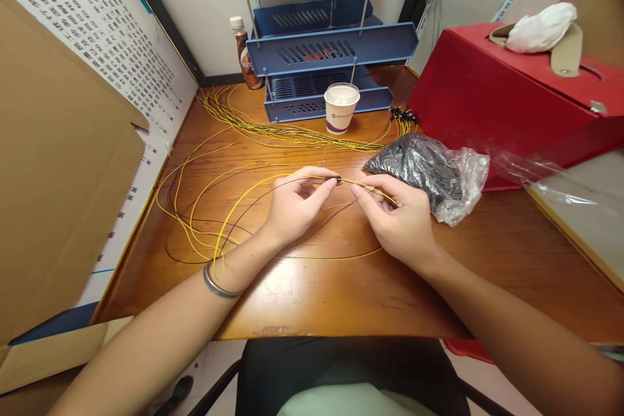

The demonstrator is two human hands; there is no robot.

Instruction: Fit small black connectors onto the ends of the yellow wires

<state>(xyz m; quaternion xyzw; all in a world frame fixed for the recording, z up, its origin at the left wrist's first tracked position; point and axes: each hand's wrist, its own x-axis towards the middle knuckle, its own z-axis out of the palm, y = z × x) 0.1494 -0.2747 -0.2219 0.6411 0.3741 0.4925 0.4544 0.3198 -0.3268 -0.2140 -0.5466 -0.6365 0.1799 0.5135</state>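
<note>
My left hand (298,203) pinches a small black piece (338,179) and a yellow wire (258,183) between thumb and forefinger, above the middle of the wooden table. Just to its right, my right hand (400,213) pinches the yellow and dark wires, which run from one hand to the other. The wires arc left from my left hand over the forearm. Several loose yellow and dark wires (192,208) lie in loops on the table to the left. Behind the hands stretches a long bundle of yellow wires (292,135), with black ends (403,116) at its right.
A clear plastic bag of black parts (419,166) lies beyond my right hand. Behind the bundle stand a paper cup (341,107), a blue rack (331,51) and a brown bottle (245,55). A red box (492,104) is at the right, cardboard (63,143) at the left.
</note>
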